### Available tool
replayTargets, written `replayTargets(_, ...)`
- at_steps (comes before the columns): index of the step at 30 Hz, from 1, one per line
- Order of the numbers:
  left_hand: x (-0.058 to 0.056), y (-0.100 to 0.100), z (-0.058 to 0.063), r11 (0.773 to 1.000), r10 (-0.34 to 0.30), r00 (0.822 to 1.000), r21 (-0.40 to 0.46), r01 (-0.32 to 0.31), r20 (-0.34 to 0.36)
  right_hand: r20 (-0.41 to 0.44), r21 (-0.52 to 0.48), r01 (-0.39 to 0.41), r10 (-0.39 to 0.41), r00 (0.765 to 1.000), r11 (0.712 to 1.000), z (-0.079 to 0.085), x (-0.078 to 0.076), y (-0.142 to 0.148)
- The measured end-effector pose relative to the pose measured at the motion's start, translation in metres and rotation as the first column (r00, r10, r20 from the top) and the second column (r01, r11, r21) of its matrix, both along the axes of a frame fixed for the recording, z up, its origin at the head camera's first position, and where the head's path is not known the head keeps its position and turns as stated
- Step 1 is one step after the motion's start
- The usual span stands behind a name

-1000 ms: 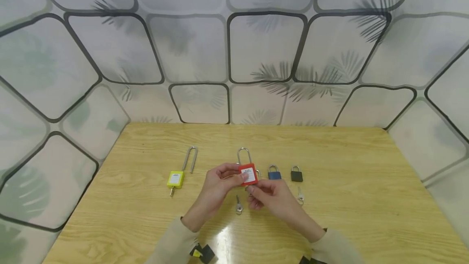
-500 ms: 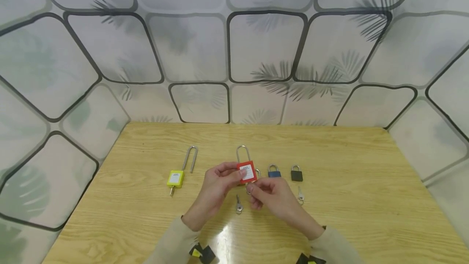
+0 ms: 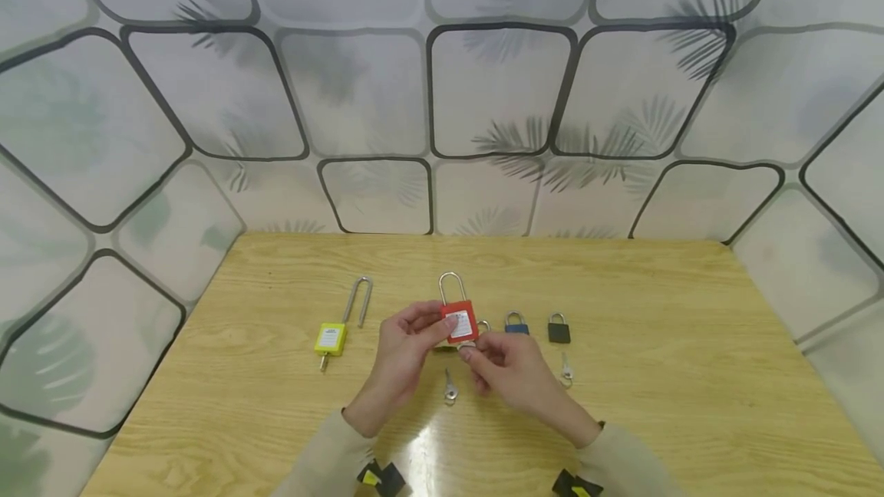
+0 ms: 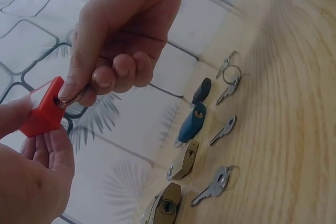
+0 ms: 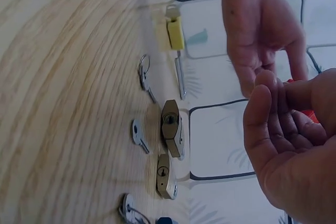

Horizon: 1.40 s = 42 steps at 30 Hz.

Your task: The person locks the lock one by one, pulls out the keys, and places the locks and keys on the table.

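My left hand (image 3: pixel 407 347) grips a red padlock (image 3: pixel 460 323) with a white label, its long steel shackle pointing away. At the padlock's lower end, my right hand (image 3: pixel 514 370) pinches a small metal key (image 4: pixel 70 102) between thumb and finger. The left wrist view shows the key at the keyhole; how deep it sits is hidden by the thumb. Most of the red padlock is behind the fingers in the right wrist view. On the table below the hands lies a loose key (image 3: pixel 450 388).
A yellow padlock (image 3: pixel 331 337) with a key in it and its shackle swung open lies at left. Blue (image 3: pixel 516 328) and black (image 3: pixel 559 331) padlocks stand at right, with keys (image 3: pixel 567 369) nearby. Brass padlocks (image 4: pixel 184 160) sit behind the hands. A patterned curtain (image 3: pixel 497 98) surrounds the wooden table (image 3: pixel 691 374).
Both hands and the red padlock have shifted slightly left. The right fingers stay at the padlock's lower end, and the key's head shows a little more. The other padlocks have not moved.
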<state>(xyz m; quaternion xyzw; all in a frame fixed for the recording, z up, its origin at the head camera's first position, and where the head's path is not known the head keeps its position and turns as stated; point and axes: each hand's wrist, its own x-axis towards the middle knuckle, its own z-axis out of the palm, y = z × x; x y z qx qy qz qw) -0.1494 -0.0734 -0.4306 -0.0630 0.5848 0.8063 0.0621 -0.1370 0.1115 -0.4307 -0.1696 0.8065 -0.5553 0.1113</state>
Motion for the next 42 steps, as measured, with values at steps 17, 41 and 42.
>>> replayTargets(17, 0.001, 0.000, 0.004, 0.996, 0.059, 0.995, -0.063, -0.064, -0.078, -0.154, -0.022, -0.013, 0.009, 0.988, 1.000, -0.002, -0.001, -0.005)
replayTargets(41, -0.012, -0.058, 0.033, 0.971, 0.218, 0.973, -0.085, -0.224, -0.076, -0.278, 0.203, -0.015, 0.072, 0.958, 0.979, -0.020, 0.005, -0.001)
replayTargets(42, -0.011, -0.060, 0.031, 0.968, 0.218, 0.973, -0.111, -0.225, -0.071, -0.275, 0.202, -0.007, 0.064, 0.959, 0.979, -0.020, 0.006, -0.002)
